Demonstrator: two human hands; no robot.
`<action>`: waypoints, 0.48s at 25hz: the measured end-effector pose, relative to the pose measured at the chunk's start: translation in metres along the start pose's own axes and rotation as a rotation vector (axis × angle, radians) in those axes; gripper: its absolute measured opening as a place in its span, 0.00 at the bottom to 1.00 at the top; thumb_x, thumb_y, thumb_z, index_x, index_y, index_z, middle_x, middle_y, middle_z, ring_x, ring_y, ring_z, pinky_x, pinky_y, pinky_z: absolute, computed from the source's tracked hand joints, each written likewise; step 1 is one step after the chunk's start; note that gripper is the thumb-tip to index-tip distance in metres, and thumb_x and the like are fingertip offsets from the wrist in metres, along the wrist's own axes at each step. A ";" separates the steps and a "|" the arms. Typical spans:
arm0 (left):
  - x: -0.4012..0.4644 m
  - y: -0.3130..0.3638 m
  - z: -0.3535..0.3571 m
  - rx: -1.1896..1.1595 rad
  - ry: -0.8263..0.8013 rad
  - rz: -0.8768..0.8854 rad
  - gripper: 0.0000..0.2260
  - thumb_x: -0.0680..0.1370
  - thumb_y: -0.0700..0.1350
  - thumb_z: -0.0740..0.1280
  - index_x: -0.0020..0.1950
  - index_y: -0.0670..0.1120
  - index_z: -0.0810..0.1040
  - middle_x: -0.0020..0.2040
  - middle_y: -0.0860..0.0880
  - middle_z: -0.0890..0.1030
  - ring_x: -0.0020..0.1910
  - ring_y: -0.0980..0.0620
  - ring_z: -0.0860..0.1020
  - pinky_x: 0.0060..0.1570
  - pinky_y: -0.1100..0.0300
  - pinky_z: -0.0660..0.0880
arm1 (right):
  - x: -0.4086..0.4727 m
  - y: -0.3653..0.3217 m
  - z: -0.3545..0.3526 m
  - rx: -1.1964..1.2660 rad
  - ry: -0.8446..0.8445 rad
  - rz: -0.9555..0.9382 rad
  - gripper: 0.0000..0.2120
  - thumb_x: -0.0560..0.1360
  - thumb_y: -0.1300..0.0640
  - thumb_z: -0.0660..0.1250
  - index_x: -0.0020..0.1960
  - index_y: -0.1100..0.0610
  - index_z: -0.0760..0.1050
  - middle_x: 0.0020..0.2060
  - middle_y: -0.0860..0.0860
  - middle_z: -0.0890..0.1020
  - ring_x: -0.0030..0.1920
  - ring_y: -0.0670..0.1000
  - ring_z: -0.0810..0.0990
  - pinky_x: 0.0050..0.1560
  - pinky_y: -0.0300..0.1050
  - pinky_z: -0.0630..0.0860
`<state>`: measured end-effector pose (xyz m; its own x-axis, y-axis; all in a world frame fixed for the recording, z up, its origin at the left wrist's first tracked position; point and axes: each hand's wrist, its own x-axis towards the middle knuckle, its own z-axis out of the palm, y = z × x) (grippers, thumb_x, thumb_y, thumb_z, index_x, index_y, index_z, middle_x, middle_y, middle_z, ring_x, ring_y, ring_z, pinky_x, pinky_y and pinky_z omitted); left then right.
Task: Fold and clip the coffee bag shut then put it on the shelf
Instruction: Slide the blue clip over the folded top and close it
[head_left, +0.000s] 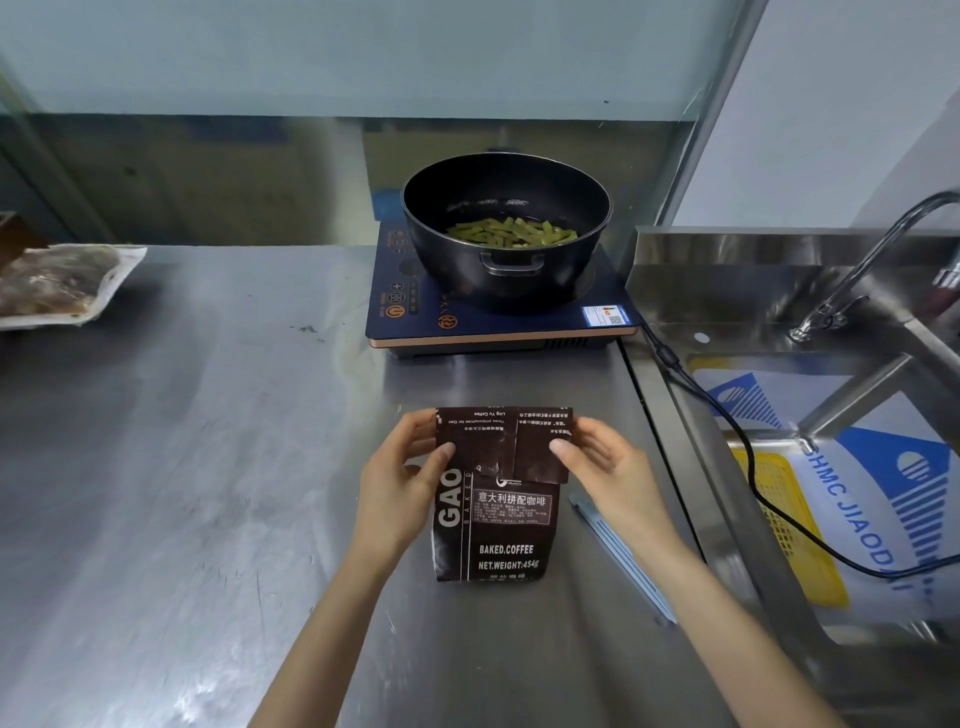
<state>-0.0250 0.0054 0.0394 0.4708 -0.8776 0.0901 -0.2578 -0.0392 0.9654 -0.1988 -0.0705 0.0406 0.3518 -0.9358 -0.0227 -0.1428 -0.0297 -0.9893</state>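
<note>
A dark brown coffee bag (493, 525) stands upright on the steel counter, its top folded down toward me over the front. My left hand (402, 480) pinches the fold's left edge, thumb in front. My right hand (602, 470) pinches the fold's right edge the same way. A long pale blue bag clip (621, 556) lies on the counter just right of the bag, partly under my right forearm. No shelf is in view.
Behind the bag sits an induction cooker (467, 332) carrying a black pot (506, 228) of green beans. Its black cable (748, 447) trails into the steel sink (779, 322) on the right, with a faucet (872, 260). A vacuum-packed food pouch (57, 286) lies far left.
</note>
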 end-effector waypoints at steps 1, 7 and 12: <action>0.000 0.000 0.000 -0.001 -0.003 -0.001 0.15 0.73 0.37 0.64 0.44 0.59 0.71 0.45 0.55 0.78 0.46 0.58 0.78 0.42 0.73 0.73 | -0.001 0.002 -0.003 -0.006 0.012 0.008 0.08 0.73 0.60 0.64 0.51 0.51 0.74 0.44 0.40 0.79 0.43 0.31 0.78 0.42 0.23 0.73; 0.002 -0.004 0.001 -0.006 0.007 -0.010 0.11 0.73 0.38 0.64 0.51 0.52 0.72 0.48 0.50 0.79 0.48 0.53 0.78 0.43 0.73 0.73 | -0.008 0.058 -0.032 -0.481 0.070 0.180 0.16 0.71 0.58 0.68 0.57 0.58 0.73 0.54 0.56 0.78 0.53 0.53 0.77 0.55 0.42 0.73; 0.001 -0.005 0.003 -0.031 0.014 -0.018 0.11 0.73 0.37 0.64 0.52 0.50 0.72 0.49 0.49 0.78 0.48 0.52 0.78 0.41 0.74 0.73 | -0.027 0.090 -0.039 -0.763 0.020 0.303 0.18 0.69 0.57 0.69 0.58 0.56 0.72 0.54 0.56 0.76 0.55 0.57 0.76 0.56 0.52 0.74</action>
<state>-0.0254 0.0030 0.0337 0.4873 -0.8700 0.0755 -0.2227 -0.0402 0.9741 -0.2573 -0.0621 -0.0422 0.1814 -0.9476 -0.2630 -0.8211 0.0012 -0.5707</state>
